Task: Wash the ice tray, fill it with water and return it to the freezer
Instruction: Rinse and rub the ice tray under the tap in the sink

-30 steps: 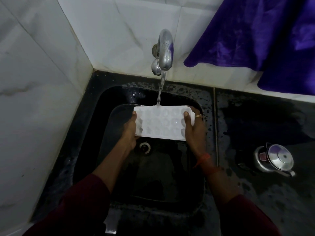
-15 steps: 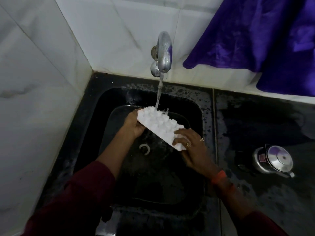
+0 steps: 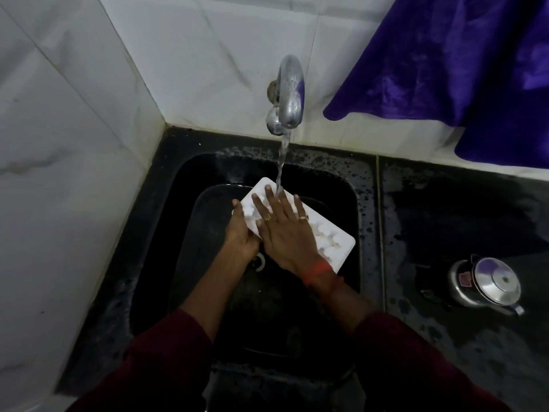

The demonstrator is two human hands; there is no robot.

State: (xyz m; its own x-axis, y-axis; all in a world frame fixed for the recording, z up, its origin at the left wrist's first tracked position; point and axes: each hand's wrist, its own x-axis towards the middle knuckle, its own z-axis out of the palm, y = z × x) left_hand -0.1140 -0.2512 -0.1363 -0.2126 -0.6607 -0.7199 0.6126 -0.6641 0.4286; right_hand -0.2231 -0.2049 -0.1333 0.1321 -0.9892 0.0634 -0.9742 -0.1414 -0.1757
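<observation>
A white tiled wall [image 3: 74,150] and a purple cloth [image 3: 475,69] at the upper right of the frame bordered a black sink [image 3: 367,209] at centre. There a person washed a white ice tray [image 3: 335,245] under a running tap [image 3: 291,90]. A wet dark counter [image 3: 460,233] ran to the right.

The tray was held over the basin at mid-frame, slanting from upper left to lower right, its bumpy underside facing up. The left hand [image 3: 242,233] gripped the tray's left edge, thumb on top and fingers curled beneath. The right hand [image 3: 285,230] lay flat across the bumps with fingers spread, pinching nothing. The stream [image 3: 281,162] landed beside that hand's fingertips [image 3: 269,189].

The only real hold was at one end of wet, smooth plastic. A firm rub from the flat hand could have levered the tray loose and dropped it toward the drain [image 3: 260,260]. Water breaking on the bumps and knuckles risked spraying over the counter toward the steel pot [image 3: 487,285] at the lower right. With the cups facing down, their insides would probably have gone unrinsed unless the tray was turned over.
</observation>
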